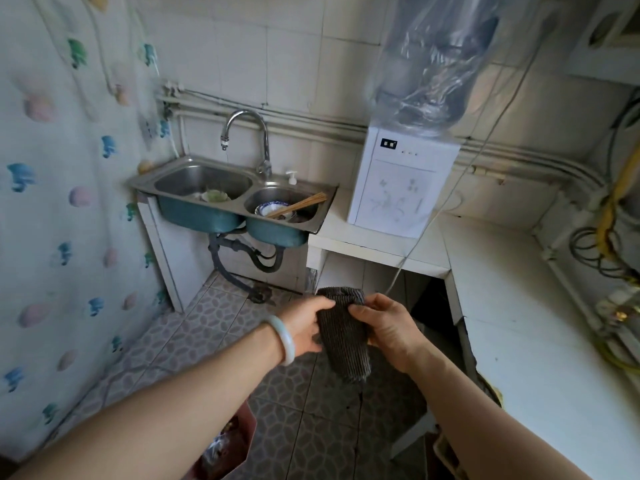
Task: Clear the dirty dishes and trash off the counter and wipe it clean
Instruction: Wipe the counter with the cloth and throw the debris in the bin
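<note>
A dark grey ribbed cloth (343,337) hangs folded between both hands above the floor, in front of the white counter (519,306). My left hand (304,323), with a pale bangle on its wrist, grips the cloth's left edge. My right hand (384,323) pinches its upper right edge. The steel double sink (166,174) at the back holds a dish with green scraps (214,195) in its left basin. A blue-rimmed bowl (272,209) and chopsticks (301,204) lie in its right basin.
A white water dispenser (398,188) under a plastic cover stands on the counter's back corner, its cord hanging over the edge. A faucet (249,136) and soap pump (292,176) are at the sink. A patterned curtain (62,188) hangs left. A red bin (228,445) stands below.
</note>
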Demonstrator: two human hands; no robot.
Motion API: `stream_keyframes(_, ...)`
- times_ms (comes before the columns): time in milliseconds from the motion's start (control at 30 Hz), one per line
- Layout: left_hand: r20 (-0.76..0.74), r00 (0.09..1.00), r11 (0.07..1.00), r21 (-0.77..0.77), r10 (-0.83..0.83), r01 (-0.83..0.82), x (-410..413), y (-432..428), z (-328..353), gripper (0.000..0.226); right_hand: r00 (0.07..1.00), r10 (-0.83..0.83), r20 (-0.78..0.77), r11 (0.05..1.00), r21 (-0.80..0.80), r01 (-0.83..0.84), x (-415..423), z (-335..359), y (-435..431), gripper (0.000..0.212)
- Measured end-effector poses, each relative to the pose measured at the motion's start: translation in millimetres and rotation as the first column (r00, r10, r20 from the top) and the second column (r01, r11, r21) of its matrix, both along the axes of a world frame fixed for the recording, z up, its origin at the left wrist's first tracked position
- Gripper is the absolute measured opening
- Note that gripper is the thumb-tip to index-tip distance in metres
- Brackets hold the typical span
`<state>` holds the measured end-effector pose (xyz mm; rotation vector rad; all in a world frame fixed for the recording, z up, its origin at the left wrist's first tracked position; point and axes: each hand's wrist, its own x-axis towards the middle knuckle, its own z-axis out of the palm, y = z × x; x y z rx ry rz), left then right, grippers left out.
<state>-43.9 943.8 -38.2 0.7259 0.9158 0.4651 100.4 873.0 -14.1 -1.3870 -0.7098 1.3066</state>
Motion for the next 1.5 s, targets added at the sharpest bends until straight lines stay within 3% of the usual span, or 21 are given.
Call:
stream_keyframes(167, -0.089, 0.99, 0.993, -0.058, -0.108, 0.103, 42.0, 11.4, 3.5, 0.063, 0.994, 0.02, 0.108, 1.0, -0.007, -0.02, 26.8, -5.1, 13.0, 0.022)
stream_keyframes(333, 0.036, 0.998, 0.993, -0.11, -0.042, 0.046, 54.2, 30.3, -1.6, 0.055, 0.995, 0.085, 0.051, 0.996, -0.014, -0.084, 49.4, -4.7, 29.1, 0.021)
stream_keyframes(467, 0.15, 0.986, 0.99, -0.103, -0.075, 0.091, 60.5, 61.1, -8.6, 0.031, 0.998, 0.043, -0.051, 0.999, -0.03, -0.045, 82.0, -1.2, 54.6, 0.015)
stream_keyframes(500, 0.137, 0.985, 0.989, -0.09, -0.101, 0.114, 63.4, 69.0, -11.3, 0.03, 0.999, 0.011, -0.045, 0.999, -0.042, -0.013, 90.6, -1.3, 61.5, 0.016)
stream_keyframes(600, -0.124, 0.987, 0.991, 0.072, -0.105, 0.114, 79.8, 104.7, -23.3, 0.022, 0.993, -0.081, 0.083, 0.994, -0.067, 0.087, 121.6, -5.2, 92.3, 0.015)
stream_keyframes(667, -0.305, 0.941, 0.935, 0.269, -0.147, 0.233, 91.4, 134.0, -31.1, 0.019, 0.975, -0.091, 0.202, 0.991, -0.079, 0.109, 141.5, -6.7, 115.2, 0.013)
stream_keyframes(767, -0.597, 0.781, 0.706, 0.472, -0.184, 0.528, 106.4, 185.7, -43.3, 0.017, 0.896, -0.037, 0.442, 0.984, -0.142, 0.111, 166.3, -18.3, 151.1, 0.009)
stream_keyframes(900, -0.765, 0.629, 0.519, 0.486, -0.135, 0.703, 132.8, 255.8, -53.4, 0.026, 0.745, 0.143, 0.652, 0.957, -0.282, 0.063, 191.9, -40.2, 205.8, 0.012)
stream_keyframes(1033, -0.833, 0.52, 0.396, 0.42, -0.188, 0.816, 153.3, 312.9, -52.8, 0.034, 0.767, 0.157, 0.623, 0.932, -0.35, 0.094, 201.3, -54.3, 252.1, 0.011)
stream_keyframes(1167, -0.817, 0.488, 0.368, 0.372, -0.307, 0.853, 173.6, 365.8, -45.6, 0.039, 0.764, 0.164, 0.624, 0.911, -0.394, 0.126, 218.8, -58.2, 285.4, 0.015)
stream_keyframes(1367, -0.821, 0.461, 0.318, 0.362, -0.336, 0.876, 205.9, 393.0, -58.0, 0.031, 0.644, 0.219, 0.733, 0.895, -0.414, 0.167, 241.2, -62.1, 309.8, 0.015)
stream_keyframes(1500, -0.804, 0.488, 0.341, 0.378, -0.341, 0.861, 221.5, 402.6, -60.9, 0.027, 0.705, 0.208, 0.678, 0.875, -0.451, 0.176, 255.5, -61.3, 319.5, 0.012)
